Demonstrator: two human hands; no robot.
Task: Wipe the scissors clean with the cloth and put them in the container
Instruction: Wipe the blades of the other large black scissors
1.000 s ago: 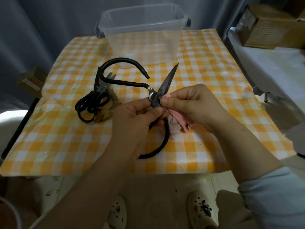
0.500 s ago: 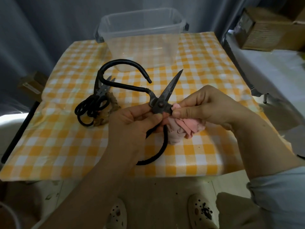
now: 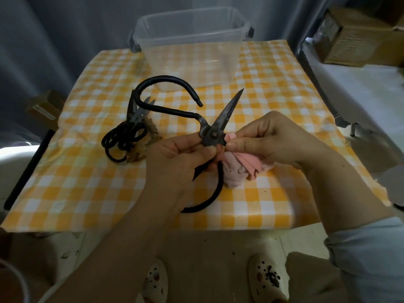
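Scissors [image 3: 215, 127] held open above worktop [image 3: 273, 88]; left hand [image 3: 181, 158] pinches pivot, right hand [image 3: 269, 138] pinches pink cloth [image 3: 244, 169] against blade base; container [image 3: 190, 40] behind.

Bare left hand [image 3: 177, 156] gripping large black iron scissors [image 3: 212, 136] at the pivot, thumb on top, right hand [image 3: 269, 138] just right of the scissors, fingertips pinching crumpled pink cloth [image 3: 247, 165] against them, forearms converging, pale blue sleeve [image 3: 367, 248] bunched on the right arm
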